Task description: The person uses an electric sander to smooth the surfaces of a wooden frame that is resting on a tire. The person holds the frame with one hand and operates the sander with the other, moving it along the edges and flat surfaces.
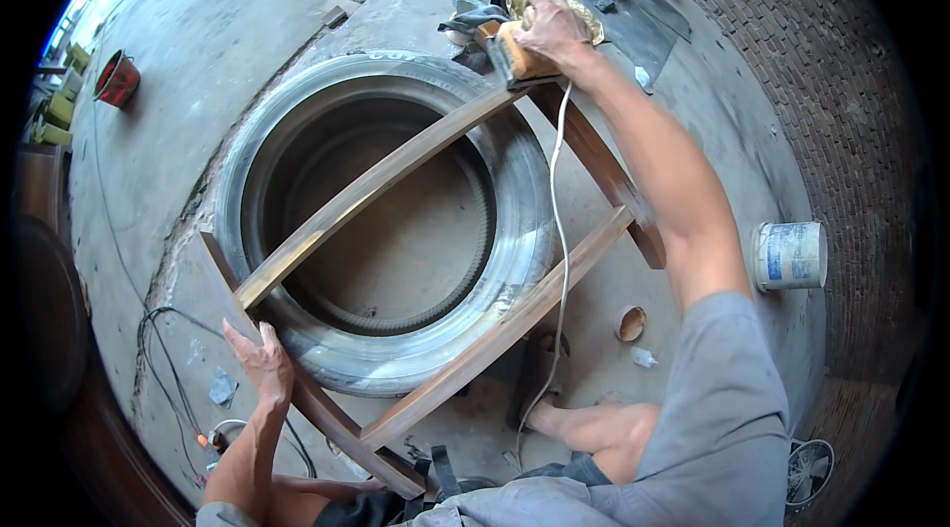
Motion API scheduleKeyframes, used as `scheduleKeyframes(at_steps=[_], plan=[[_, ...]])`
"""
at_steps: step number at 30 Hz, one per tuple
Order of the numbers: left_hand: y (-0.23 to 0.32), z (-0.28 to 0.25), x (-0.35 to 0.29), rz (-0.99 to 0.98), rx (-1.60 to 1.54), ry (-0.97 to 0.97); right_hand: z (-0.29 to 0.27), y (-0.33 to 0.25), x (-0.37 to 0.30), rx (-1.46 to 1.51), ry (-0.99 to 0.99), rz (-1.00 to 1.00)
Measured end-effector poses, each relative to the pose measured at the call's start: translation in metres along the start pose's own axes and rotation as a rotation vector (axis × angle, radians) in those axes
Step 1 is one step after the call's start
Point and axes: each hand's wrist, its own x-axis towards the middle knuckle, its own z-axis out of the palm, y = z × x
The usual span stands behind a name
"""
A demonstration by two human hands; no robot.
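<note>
Brown wooden frame (391, 174), ladder-like, lies across a big grey tyre (396, 366) on a concrete floor (158, 181); near end close to the person's legs. Head view: right hand (554, 27) wrapped over the top of a yellow-orange power sander (522, 57), whose base sits at the upper corner of the frame. White cord (565, 270) trails down from it, passing over the lower rail. Left hand (262, 364) grasping the left side piece, just below its joint with the long upper rail. Red bucket (118, 80) well apart, far left; white tub (791, 256) to the right, beyond the right arm.
</note>
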Motion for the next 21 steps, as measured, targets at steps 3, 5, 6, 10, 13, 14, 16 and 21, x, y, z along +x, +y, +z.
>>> scheduleKeyframes(at_steps=[3,5,6,10,13,14,16,21], plan=[[0.005,-0.001,0.001,0.032,-0.042,-0.047,0.0,-0.006,-0.01,-0.033,-0.014,-0.022],[0.01,-0.001,0.001,0.028,-0.046,-0.04,0.002,0.012,0.01,-0.017,-0.073,0.004],[0.01,-0.001,0.001,0.019,-0.046,-0.03,-0.001,0.013,0.009,0.012,-0.043,0.071],[0.022,0.001,0.001,-0.009,-0.042,-0.053,0.003,0.038,0.019,-0.042,0.011,0.143],[0.015,-0.003,-0.001,-0.023,-0.017,-0.036,0.005,-0.005,0.003,-0.03,-0.024,0.06],[0.01,-0.002,0.0,-0.003,-0.015,-0.036,0.004,-0.015,-0.003,-0.006,-0.044,0.048],[0.007,-0.002,0.001,0.015,-0.014,-0.034,0.004,-0.032,-0.012,0.02,-0.065,0.004],[0.02,-0.009,0.002,-0.03,-0.011,-0.086,-0.006,-0.009,0.003,-0.047,-0.1,-0.014]])
